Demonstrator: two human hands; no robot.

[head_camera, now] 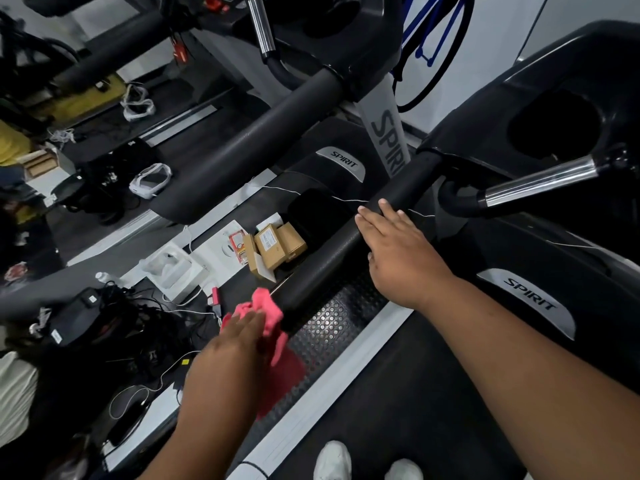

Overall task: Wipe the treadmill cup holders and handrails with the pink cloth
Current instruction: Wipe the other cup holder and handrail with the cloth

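The handrail (332,258) looks matt and finely textured; cloth (270,306) is soft fabric; right grip (540,183) polished metal; console (519,84) glossy plastic.

the left hand (239,341) at lower centre is smeared by motion, so how its fingers lie on the pink cloth (268,311) cannot be told. the cloth's hanging lower part is blurred too, and its bunched top overlaps the near tip of the handrail (332,259). the right hand (398,251) covers a stretch of that rail, its thumb mostly tucked out of sight. the cup holder (554,129) at right is too dark inside to tell its contents. a second cup holder (332,15) is cut by the top edge, the white shoes (334,460) by the bottom edge. labels on the brown boxes (273,242) are too small to read.
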